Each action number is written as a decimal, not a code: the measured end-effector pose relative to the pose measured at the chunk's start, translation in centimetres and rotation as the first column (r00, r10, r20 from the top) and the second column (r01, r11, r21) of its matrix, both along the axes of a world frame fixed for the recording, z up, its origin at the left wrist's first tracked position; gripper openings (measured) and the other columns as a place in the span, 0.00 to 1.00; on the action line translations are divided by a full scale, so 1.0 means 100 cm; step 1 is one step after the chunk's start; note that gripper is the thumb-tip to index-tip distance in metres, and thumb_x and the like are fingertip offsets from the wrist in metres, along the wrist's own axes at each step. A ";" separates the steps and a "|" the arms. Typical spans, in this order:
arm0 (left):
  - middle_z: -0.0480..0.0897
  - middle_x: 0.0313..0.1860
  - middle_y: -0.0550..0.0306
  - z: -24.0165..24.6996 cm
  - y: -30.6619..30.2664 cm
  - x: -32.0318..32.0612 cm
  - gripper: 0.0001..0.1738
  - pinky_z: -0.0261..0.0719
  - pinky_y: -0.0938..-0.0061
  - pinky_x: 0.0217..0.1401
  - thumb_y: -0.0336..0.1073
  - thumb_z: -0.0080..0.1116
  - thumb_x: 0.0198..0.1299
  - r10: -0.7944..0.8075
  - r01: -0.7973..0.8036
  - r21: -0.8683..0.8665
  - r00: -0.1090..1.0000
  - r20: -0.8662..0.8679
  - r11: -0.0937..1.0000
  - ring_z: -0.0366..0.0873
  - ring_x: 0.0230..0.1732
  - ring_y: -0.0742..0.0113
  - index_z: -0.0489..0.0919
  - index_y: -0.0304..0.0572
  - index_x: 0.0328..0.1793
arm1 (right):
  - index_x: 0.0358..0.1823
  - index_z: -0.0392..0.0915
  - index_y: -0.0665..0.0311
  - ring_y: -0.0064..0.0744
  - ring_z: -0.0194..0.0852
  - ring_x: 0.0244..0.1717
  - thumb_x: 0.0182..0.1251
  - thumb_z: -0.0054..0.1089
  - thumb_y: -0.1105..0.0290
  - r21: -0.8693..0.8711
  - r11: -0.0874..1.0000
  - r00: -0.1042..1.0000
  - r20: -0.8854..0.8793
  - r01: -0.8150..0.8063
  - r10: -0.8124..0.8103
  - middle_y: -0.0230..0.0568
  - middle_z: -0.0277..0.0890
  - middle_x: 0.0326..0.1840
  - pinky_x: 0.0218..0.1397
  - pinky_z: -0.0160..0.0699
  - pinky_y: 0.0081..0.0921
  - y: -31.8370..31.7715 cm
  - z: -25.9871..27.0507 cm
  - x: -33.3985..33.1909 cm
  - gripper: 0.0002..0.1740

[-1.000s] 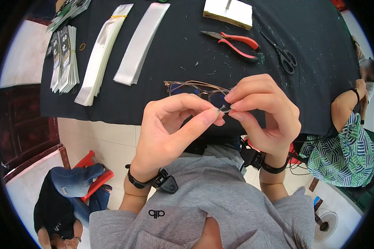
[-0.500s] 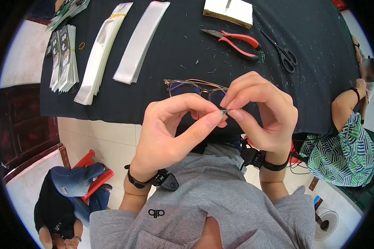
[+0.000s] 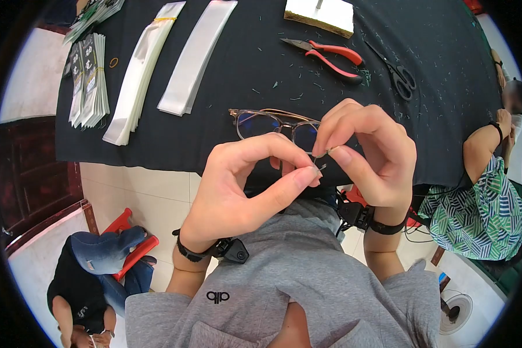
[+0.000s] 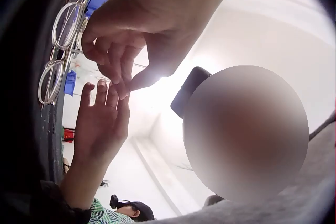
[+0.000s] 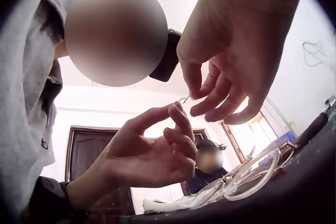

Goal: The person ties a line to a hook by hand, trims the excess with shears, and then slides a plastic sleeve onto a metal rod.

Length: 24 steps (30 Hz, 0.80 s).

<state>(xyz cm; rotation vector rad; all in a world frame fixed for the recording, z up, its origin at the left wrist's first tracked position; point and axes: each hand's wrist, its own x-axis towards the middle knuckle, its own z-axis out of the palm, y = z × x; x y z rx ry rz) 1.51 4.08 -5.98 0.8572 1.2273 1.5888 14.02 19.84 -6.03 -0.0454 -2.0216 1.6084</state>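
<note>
In the head view my left hand (image 3: 243,191) pinches a small, thin hook-shaped wire (image 5: 183,99) between thumb and forefinger. A short grey-green end (image 3: 322,166) sticks out by the left thumb tip. My right hand (image 3: 368,153) faces it, curled, with its thumb and forefinger pinching the other side of the wire, just above the left fingertips. Both hands are raised in front of the body at the table's near edge. Right behind them lies a pair of glasses (image 3: 255,123), partly covered by the fingers.
On the black cloth (image 3: 238,75) lie red-handled pliers (image 3: 336,55), black scissors (image 3: 401,80) and scattered green scraps. A white-topped block (image 3: 319,16) stands at the back. Clear plastic sleeves (image 3: 188,64) and printed packets (image 3: 90,81) are stacked left. Other people sit at both sides.
The left fingertips have moved slightly down and right. The right fingertips have separated from them and sit a little higher, and more of the small wire and its grey-green end shows between the hands.
</note>
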 end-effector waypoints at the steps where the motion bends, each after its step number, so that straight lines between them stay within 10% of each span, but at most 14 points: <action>1: 0.85 0.34 0.57 0.000 0.000 0.000 0.06 0.68 0.80 0.44 0.25 0.62 0.57 0.000 0.000 0.000 1.000 0.000 1.000 0.76 0.38 0.77 0.82 0.34 0.41 | 0.35 0.75 0.70 0.34 0.79 0.33 0.54 0.62 0.82 0.023 1.000 1.000 0.006 -0.012 0.012 0.42 0.77 0.32 0.39 0.76 0.24 0.000 0.000 0.000 0.08; 12: 0.82 0.33 0.50 0.009 -0.001 -0.001 0.03 0.75 0.73 0.44 0.22 0.59 0.54 -0.099 0.088 -0.079 0.984 -0.146 0.993 0.79 0.37 0.66 0.79 0.31 0.36 | 0.34 0.75 0.70 0.39 0.76 0.36 0.52 0.62 0.83 0.049 0.990 0.991 0.026 -0.133 0.132 0.43 0.76 0.34 0.42 0.74 0.28 0.007 0.006 0.002 0.09; 24: 0.81 0.30 0.58 0.006 0.001 0.003 0.04 0.72 0.81 0.34 0.25 0.65 0.54 -0.061 0.059 -0.018 0.983 -0.173 0.998 0.76 0.30 0.75 0.82 0.35 0.36 | 0.33 0.74 0.69 0.42 0.71 0.35 0.51 0.61 0.83 0.135 0.953 0.961 0.083 -0.273 0.263 0.43 0.73 0.33 0.41 0.71 0.31 0.013 0.016 -0.001 0.08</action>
